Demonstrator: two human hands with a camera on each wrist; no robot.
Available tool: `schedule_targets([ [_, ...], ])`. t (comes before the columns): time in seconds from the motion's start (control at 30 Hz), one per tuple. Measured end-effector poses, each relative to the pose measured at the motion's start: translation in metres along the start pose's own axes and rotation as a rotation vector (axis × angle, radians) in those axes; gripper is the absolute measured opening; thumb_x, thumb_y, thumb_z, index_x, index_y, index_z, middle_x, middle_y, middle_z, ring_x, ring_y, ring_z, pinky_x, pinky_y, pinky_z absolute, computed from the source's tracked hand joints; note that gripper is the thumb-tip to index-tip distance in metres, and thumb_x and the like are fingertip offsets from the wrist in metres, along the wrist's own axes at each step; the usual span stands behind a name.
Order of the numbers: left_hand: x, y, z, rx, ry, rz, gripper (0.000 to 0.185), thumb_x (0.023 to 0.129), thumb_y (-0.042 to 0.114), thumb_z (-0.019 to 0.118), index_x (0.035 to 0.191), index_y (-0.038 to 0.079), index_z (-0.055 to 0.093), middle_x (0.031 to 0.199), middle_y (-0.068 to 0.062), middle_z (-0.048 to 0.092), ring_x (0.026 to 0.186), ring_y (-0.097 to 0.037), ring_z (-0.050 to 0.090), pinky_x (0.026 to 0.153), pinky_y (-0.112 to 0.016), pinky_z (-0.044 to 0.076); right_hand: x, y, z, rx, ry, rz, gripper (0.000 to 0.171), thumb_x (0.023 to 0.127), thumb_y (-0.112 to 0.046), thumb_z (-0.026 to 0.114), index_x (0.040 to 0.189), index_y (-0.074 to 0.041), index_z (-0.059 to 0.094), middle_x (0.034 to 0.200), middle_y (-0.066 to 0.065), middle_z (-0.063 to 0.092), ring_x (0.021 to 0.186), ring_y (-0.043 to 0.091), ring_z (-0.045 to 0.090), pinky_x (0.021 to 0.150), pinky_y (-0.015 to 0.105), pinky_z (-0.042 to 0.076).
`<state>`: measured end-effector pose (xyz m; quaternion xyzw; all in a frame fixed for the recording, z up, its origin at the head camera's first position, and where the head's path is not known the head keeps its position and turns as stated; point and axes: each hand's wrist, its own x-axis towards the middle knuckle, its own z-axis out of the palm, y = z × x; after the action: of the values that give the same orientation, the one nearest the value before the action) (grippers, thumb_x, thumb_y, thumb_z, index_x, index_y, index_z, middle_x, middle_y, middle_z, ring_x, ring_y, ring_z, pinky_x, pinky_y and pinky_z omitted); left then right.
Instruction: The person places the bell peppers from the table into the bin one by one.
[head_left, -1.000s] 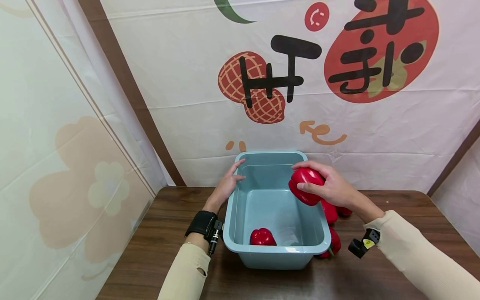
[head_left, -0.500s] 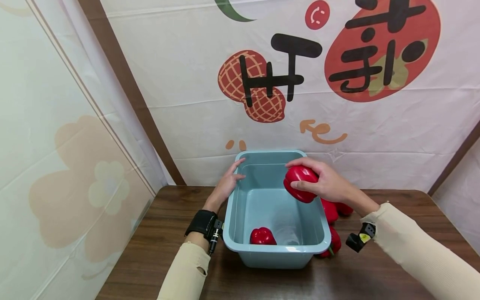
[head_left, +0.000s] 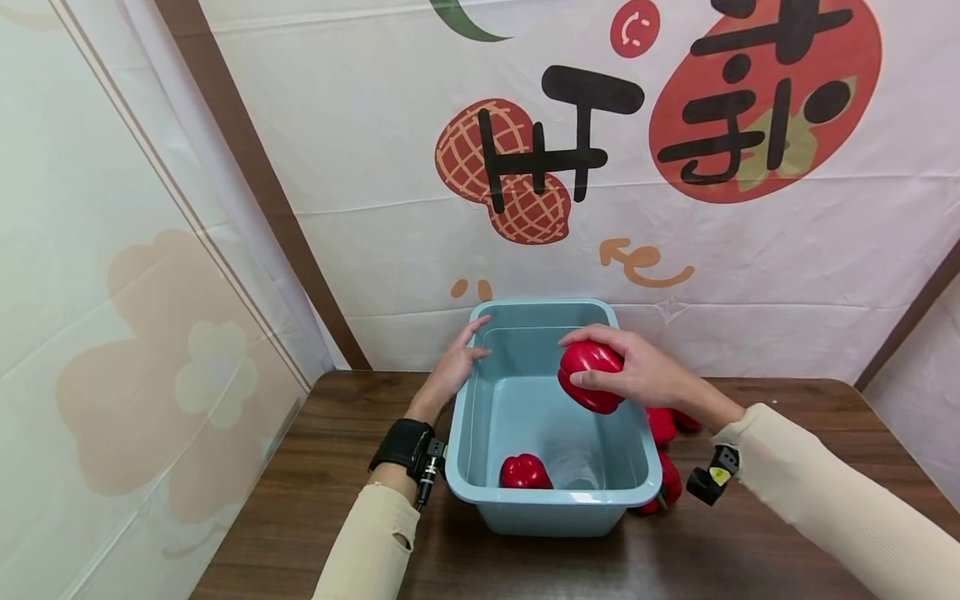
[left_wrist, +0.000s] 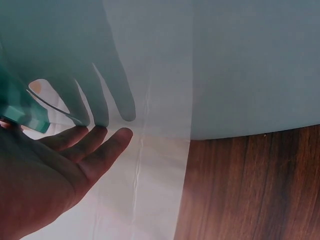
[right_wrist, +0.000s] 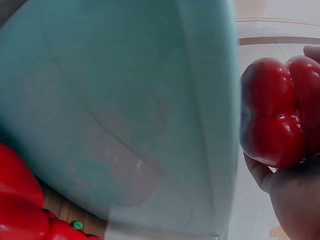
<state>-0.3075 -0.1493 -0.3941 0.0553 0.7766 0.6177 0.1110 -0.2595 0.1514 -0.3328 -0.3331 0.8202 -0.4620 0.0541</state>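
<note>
My right hand [head_left: 637, 367] holds a glossy red bell pepper [head_left: 589, 375] over the right side of a light blue plastic tub [head_left: 555, 523]. Thumb and fingers grip the pepper from opposite sides; its lobed end shows in the right wrist view. At the tub's left rim, my left hand [head_left: 452, 368] has its thumb and a finger over the edge. In the left wrist view, the other fingers [left_wrist: 107, 152] of that hand lie against the outer wall. Another red pepper [head_left: 525, 472] sits inside the tub, near the front wall.
Several more red peppers [head_left: 660, 425] lie on the brown wooden table [head_left: 750, 533], close against the tub's right side, partly hidden by my right arm. A printed white cloth [head_left: 375, 167] hangs right behind the tub, and another cloth [head_left: 150, 208] borders the left.
My right hand has carried the held pepper leftward, farther over the tub. The left hand and the pepper inside have stayed where they were.
</note>
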Motion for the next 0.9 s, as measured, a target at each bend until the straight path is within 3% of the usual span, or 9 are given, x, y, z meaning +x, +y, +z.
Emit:
schedule_targets([
  [0.3,-0.017,0.024,0.001,0.017,-0.03,-0.012,0.061,0.101,0.011,0.039,0.158,0.022,0.024,0.166,-0.011,0.007,0.138,-0.046,0.032,0.103,-0.063,0.039,0.003,0.001,0.005,-0.001,-0.037,0.0,0.061,0.078,-0.021,0.082,0.133,-0.022,0.056,0.128,0.008,0.056,0.116,0.034,0.054,0.075,0.036,0.058],
  [0.67,0.001,-0.001,0.0,0.007,0.013,0.017,0.057,0.101,0.016,0.039,0.155,0.033,0.029,0.165,-0.003,0.01,0.137,-0.04,0.032,0.102,-0.063,0.039,0.004,0.005,0.011,0.125,-0.108,0.025,0.052,0.085,-0.023,0.075,0.133,-0.018,0.055,0.124,0.013,0.057,0.111,0.034,0.055,0.075,0.038,0.058],
  [0.9,-0.004,0.004,0.0,0.002,-0.001,0.009,0.059,0.101,0.014,0.04,0.157,0.029,0.027,0.166,-0.006,0.009,0.137,-0.041,0.033,0.102,-0.063,0.04,0.0,0.009,0.013,0.147,-0.103,0.052,0.057,0.082,-0.023,0.078,0.134,-0.022,0.055,0.126,0.01,0.057,0.113,0.035,0.056,0.076,0.041,0.059],
])
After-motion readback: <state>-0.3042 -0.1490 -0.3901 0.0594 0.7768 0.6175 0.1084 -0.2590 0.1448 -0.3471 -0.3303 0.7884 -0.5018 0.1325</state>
